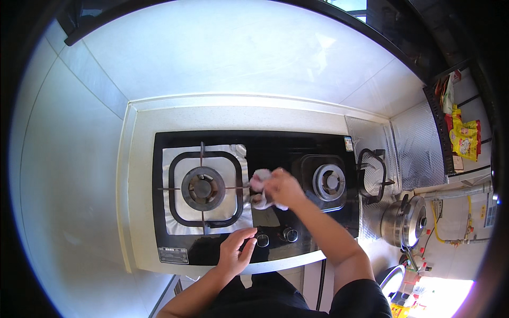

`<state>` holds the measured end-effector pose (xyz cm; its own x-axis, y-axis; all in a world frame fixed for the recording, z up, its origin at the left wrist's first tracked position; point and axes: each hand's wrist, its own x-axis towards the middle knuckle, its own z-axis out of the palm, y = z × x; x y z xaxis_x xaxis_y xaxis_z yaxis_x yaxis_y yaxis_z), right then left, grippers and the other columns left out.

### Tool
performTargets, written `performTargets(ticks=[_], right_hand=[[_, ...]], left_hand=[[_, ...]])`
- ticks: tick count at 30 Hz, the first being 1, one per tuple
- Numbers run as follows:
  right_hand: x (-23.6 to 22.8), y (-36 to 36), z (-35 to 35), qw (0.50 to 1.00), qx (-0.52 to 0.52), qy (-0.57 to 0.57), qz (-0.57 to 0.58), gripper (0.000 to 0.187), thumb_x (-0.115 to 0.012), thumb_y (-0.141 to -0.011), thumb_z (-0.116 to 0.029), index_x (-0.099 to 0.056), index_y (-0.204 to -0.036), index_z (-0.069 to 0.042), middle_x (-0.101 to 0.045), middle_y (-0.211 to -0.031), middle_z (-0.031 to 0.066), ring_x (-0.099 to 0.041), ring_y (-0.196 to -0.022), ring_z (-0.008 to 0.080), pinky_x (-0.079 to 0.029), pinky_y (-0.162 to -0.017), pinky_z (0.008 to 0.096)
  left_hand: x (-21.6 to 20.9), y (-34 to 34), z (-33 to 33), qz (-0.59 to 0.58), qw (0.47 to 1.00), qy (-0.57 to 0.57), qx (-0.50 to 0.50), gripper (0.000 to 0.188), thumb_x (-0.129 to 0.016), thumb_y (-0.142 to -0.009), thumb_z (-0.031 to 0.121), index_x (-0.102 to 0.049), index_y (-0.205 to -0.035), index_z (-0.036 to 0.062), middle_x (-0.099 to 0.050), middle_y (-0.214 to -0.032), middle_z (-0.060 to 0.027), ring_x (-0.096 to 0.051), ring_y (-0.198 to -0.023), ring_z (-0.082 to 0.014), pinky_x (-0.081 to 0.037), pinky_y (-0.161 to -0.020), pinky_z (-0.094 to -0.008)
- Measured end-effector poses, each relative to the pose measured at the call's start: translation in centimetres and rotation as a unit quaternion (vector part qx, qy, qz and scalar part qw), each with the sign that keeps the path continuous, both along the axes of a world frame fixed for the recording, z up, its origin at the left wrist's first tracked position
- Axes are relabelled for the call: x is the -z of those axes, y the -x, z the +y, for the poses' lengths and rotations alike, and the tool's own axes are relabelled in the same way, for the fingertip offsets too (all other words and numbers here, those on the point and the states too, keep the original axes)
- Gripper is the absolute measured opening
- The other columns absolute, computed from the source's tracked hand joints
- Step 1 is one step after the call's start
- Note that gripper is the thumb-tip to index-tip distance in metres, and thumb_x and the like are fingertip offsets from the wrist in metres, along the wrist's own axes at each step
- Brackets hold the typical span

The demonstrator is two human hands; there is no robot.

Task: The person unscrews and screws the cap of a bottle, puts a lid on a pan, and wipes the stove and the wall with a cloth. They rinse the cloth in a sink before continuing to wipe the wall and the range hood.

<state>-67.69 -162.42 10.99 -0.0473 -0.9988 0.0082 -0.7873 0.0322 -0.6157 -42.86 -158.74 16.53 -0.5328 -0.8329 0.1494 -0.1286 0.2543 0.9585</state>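
My right hand [284, 188] grips a whitish rag [260, 179] and presses it on the black glass gas cooktop [281, 146], between the two burners. Parts of the rag stick out past the fingers. Just right of that hand lies the right burner [330, 182], which has no pan support on it. My left hand [236, 251] is at the cooktop's front edge, holding nothing, its thumb apart from the fingers. Its fingertips come close to the left control knob [262, 240]; the right knob [290, 234] sits beside it.
The left burner [203, 190] carries its pan support over a foil liner [175, 222]. A second black pan support [375, 176] lies off the cooktop, on foil sheeting [366, 132] at the right. Beyond it stand a lidded steel pot [395, 222] and a rack with yellow packets [465, 135].
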Motion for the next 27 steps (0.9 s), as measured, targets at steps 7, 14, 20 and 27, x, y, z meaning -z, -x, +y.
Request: performTargets(ticks=[7,14,20,27], right_hand=[[0.6,3.1,-10.4,0.983,0.072,0.042,0.162,0.030,-0.066,-0.077,-0.027,-0.065,-0.106,-0.019,-0.051,-0.122,0.0097,-0.048,-0.111,0.0345,-0.044,-0.093,0.0426],[2.8,0.0,-1.3,0.981,0.032,0.066,0.180,0.024,-0.061,-0.079,-0.019,-0.063,-0.103,-0.023,-0.054,-0.105,0.0055,-0.053,-0.100,0.0285,-0.047,-0.083,0.0416],[-0.3,1.1,2.3,0.990,-0.039,0.115,0.066,0.017,-0.062,-0.080,-0.018,-0.067,-0.095,-0.014,-0.058,-0.097,0.0113,-0.056,-0.094,0.0341,-0.046,-0.081,0.0430],[-0.1,-1.5,3.8,0.980,-0.163,-0.003,0.112,0.020,-0.067,-0.075,-0.020,-0.068,-0.094,-0.019,-0.053,-0.113,0.0040,-0.051,-0.106,0.0313,-0.048,-0.085,0.0444]], left_hand=[[1.4,0.0,3.4,0.001,0.993,-0.120,-0.012,0.015,-0.064,-0.084,0.001,-0.065,-0.099,0.0015,-0.068,-0.090,-0.0121,-0.067,-0.078,-0.0182,-0.053,-0.072,-0.0272],[2.2,-1.5,7.0,0.025,0.971,-0.236,-0.025,0.018,-0.058,-0.092,0.007,-0.060,-0.107,-0.0020,-0.066,-0.100,-0.0119,-0.064,-0.091,-0.0163,-0.051,-0.083,-0.0287],[2.4,-1.2,11.1,0.038,0.947,-0.317,-0.032,0.017,-0.059,-0.091,0.007,-0.060,-0.105,-0.0025,-0.067,-0.098,-0.0114,-0.065,-0.090,-0.0141,-0.051,-0.081,-0.0259],[3.5,-0.6,14.4,0.005,0.954,-0.294,-0.055,0.018,-0.062,-0.090,0.011,-0.061,-0.103,-0.0015,-0.068,-0.093,-0.0090,-0.065,-0.087,-0.0125,-0.051,-0.076,-0.0251]])
